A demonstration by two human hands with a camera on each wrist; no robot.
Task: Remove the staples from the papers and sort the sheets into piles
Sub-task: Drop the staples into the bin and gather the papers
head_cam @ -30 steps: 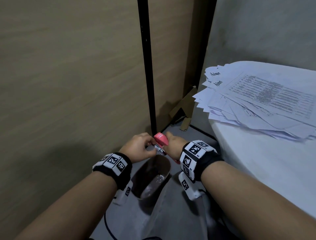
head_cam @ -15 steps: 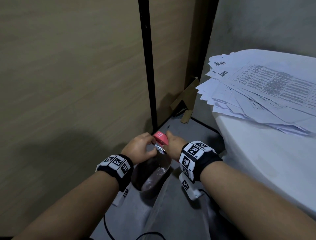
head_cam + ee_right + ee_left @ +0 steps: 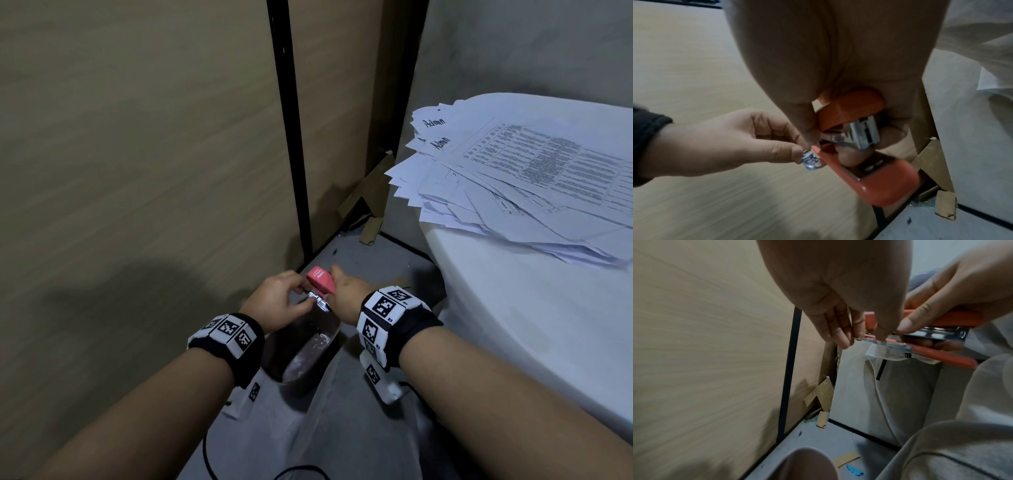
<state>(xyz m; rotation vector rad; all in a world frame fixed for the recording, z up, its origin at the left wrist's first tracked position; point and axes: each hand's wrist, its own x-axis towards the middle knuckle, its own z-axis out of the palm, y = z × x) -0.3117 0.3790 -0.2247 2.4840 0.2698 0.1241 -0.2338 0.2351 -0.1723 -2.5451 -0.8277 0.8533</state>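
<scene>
Where the wood-grain wall [image 3: 137, 154] meets grey floor [image 3: 359, 428], our right hand [image 3: 346, 298] grips the stapler [image 3: 320, 281]; our left hand [image 3: 281, 301] pinches a metal piece [image 3: 809, 160] beside the white table [image 3: 513, 325].

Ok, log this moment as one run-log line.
right hand: grips stapler | left hand: pinches its metal tip | below: bin | papers: untouched

Wood-grain wall panels [image 3: 137, 154] split by a black strip [image 3: 289, 137], grey floor [image 3: 370, 267], cardboard scraps [image 3: 368, 192] in the corner.
</scene>
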